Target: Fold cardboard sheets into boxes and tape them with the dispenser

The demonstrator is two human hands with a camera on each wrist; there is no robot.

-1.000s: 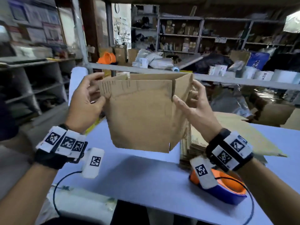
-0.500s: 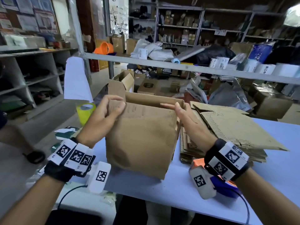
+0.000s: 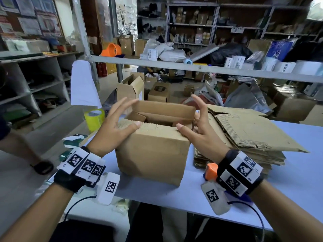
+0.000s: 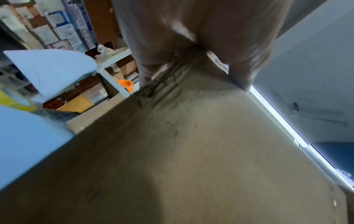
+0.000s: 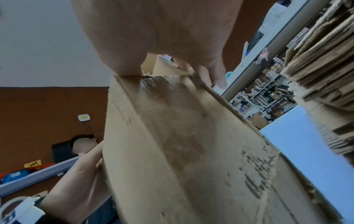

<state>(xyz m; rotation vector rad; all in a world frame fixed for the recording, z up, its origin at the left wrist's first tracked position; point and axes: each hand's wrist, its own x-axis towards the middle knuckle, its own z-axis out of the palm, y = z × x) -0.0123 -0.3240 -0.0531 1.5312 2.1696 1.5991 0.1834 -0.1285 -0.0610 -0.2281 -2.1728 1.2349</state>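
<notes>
Box (image 3: 153,151) stands on the desk (image 3: 288,180) under both spread hands, thumbs pressing its near flap, which could spring up before taping.

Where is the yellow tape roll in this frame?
In the head view, the yellow tape roll stands at the left edge of the pale blue table, left of the brown cardboard box and just beyond the left hand.

Your left hand (image 3: 113,131) and right hand (image 3: 199,133) reach forward side by side, palms facing each other. Both have fingers spread and mostly straight, thumbs pointing inward toward one another. Each wrist wears a black band carrying white marker tags.
</notes>
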